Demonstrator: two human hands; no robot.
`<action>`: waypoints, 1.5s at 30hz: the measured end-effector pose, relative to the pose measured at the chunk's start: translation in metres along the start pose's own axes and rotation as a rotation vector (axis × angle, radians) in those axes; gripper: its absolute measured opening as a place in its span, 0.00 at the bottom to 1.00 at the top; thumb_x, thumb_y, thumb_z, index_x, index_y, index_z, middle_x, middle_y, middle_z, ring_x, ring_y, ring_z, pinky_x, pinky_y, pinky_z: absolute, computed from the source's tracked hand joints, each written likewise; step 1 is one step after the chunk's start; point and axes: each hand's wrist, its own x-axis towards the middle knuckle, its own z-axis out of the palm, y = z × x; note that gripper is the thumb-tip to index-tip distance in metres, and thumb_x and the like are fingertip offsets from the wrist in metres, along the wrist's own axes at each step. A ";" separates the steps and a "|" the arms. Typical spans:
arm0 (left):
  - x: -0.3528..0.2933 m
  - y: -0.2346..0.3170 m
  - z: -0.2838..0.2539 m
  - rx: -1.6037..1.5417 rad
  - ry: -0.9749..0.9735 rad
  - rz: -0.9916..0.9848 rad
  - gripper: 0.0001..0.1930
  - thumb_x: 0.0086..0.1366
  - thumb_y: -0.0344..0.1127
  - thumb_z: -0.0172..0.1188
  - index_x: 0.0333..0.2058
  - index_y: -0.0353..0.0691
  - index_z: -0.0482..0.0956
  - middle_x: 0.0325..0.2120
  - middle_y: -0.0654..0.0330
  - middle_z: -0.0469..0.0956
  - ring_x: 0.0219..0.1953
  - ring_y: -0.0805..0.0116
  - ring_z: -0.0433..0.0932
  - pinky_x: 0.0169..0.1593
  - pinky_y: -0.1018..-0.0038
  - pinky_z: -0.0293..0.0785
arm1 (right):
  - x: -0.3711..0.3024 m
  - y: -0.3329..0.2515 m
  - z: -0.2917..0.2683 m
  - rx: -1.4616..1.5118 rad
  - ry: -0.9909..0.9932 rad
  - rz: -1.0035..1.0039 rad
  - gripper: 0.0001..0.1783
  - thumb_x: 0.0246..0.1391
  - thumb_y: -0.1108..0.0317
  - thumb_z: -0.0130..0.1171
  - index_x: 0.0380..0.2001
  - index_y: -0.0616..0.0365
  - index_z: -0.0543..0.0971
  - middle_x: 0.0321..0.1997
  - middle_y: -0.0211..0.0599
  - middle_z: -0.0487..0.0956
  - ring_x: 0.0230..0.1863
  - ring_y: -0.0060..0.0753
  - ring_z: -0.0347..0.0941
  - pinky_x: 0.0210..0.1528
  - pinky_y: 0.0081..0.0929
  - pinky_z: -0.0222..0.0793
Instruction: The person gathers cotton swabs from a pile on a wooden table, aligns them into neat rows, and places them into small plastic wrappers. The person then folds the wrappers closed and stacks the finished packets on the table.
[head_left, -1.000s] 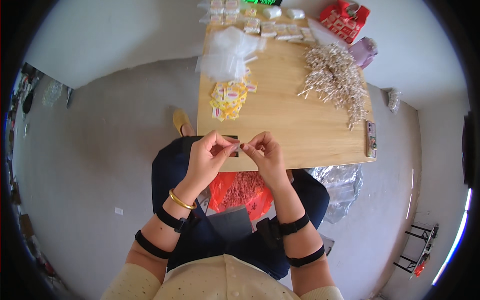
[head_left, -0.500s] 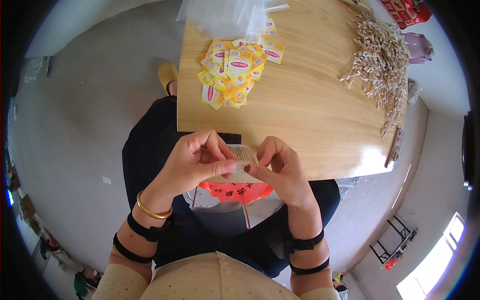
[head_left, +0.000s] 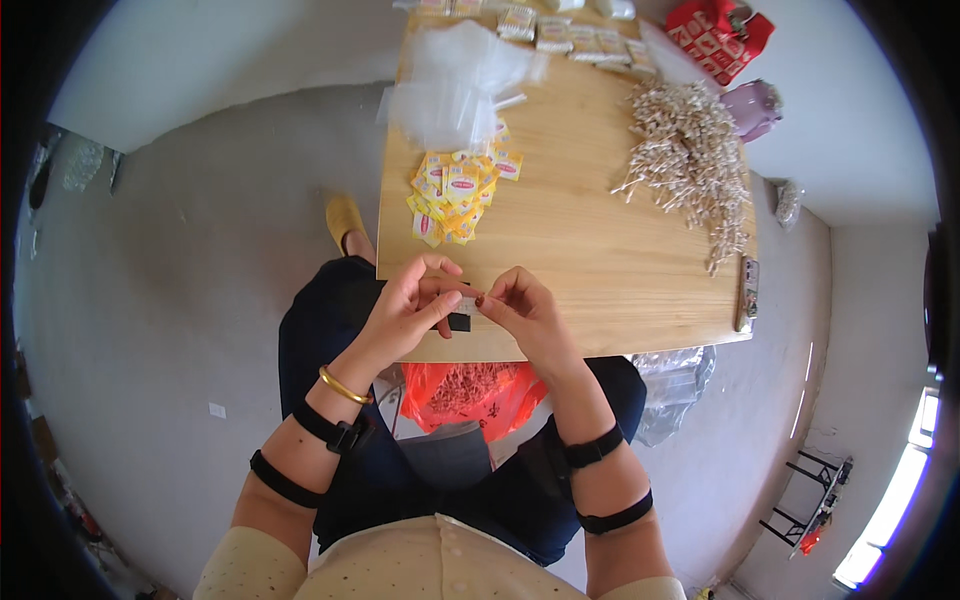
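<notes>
My left hand and my right hand meet over the near edge of the table. Between their fingertips is a small clear plastic bag, mostly covered by the fingers. My left thumb and fingers close on one side of it, while my right thumb and forefinger pinch the other side. Its contents hardly show at this moment. Beyond my left hand lies a heap of small yellow printed cards. A loose pile of cotton swabs spreads along the right of the table.
Clear plastic bags lie at the far left of the wooden table. Filled packets line its far edge, near a red printed bag and a purple container. Below the near edge hangs a red plastic bag holding swabs.
The view has shifted, showing more of the table's far end. Swabs visible inside the small bag earlier are now mostly hidden by my fingers, and my hands have come closer together.
</notes>
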 end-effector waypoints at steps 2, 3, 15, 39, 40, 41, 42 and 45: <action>-0.006 0.010 0.003 0.247 -0.010 0.078 0.27 0.68 0.38 0.69 0.60 0.40 0.67 0.43 0.57 0.86 0.32 0.81 0.77 0.37 0.79 0.76 | -0.005 -0.008 0.004 0.007 0.019 -0.024 0.08 0.64 0.71 0.67 0.36 0.58 0.77 0.32 0.22 0.77 0.37 0.14 0.70 0.41 0.16 0.65; -0.012 0.016 0.008 0.451 -0.012 0.168 0.30 0.66 0.40 0.71 0.62 0.41 0.67 0.43 0.59 0.86 0.32 0.81 0.77 0.38 0.79 0.76 | -0.010 -0.011 0.007 0.037 0.018 -0.025 0.07 0.64 0.71 0.67 0.37 0.58 0.77 0.33 0.22 0.77 0.36 0.14 0.70 0.41 0.16 0.65; -0.083 0.059 0.060 0.550 -0.047 0.250 0.12 0.57 0.31 0.78 0.37 0.36 0.85 0.30 0.64 0.84 0.35 0.75 0.81 0.43 0.75 0.77 | -0.089 -0.076 0.034 -0.448 -0.089 -0.237 0.09 0.63 0.69 0.68 0.39 0.59 0.77 0.33 0.23 0.76 0.37 0.14 0.69 0.41 0.18 0.68; -0.071 0.080 0.043 0.274 -0.291 0.057 0.20 0.62 0.37 0.76 0.46 0.31 0.81 0.37 0.62 0.86 0.40 0.78 0.81 0.47 0.76 0.77 | -0.080 -0.106 0.042 -0.429 0.073 -0.314 0.12 0.69 0.65 0.61 0.32 0.58 0.72 0.28 0.22 0.71 0.31 0.13 0.63 0.33 0.18 0.61; -0.072 0.073 0.040 0.199 -0.257 0.034 0.19 0.63 0.37 0.75 0.47 0.31 0.81 0.38 0.62 0.86 0.41 0.78 0.82 0.46 0.77 0.78 | -0.078 -0.100 0.045 -0.329 0.112 -0.307 0.13 0.70 0.64 0.61 0.32 0.57 0.72 0.28 0.22 0.71 0.31 0.12 0.63 0.33 0.19 0.61; -0.073 0.068 0.036 0.127 -0.225 0.016 0.19 0.64 0.36 0.74 0.48 0.31 0.81 0.38 0.61 0.85 0.41 0.78 0.82 0.46 0.77 0.78 | -0.075 -0.094 0.049 -0.232 0.152 -0.306 0.13 0.71 0.63 0.60 0.32 0.57 0.72 0.28 0.23 0.71 0.31 0.12 0.62 0.33 0.19 0.61; -0.074 0.063 0.034 0.055 -0.193 -0.001 0.18 0.65 0.36 0.73 0.48 0.32 0.80 0.39 0.61 0.85 0.42 0.78 0.83 0.46 0.78 0.79 | -0.074 -0.089 0.051 -0.135 0.193 -0.303 0.14 0.71 0.62 0.59 0.32 0.57 0.72 0.27 0.23 0.70 0.31 0.12 0.61 0.33 0.19 0.60; -0.079 0.054 0.044 -0.263 -0.027 0.035 0.17 0.67 0.34 0.71 0.50 0.33 0.79 0.41 0.61 0.85 0.43 0.79 0.83 0.45 0.79 0.80 | -0.069 -0.076 0.050 -0.180 0.237 -0.287 0.17 0.74 0.59 0.55 0.32 0.58 0.72 0.25 0.22 0.67 0.31 0.13 0.59 0.33 0.19 0.60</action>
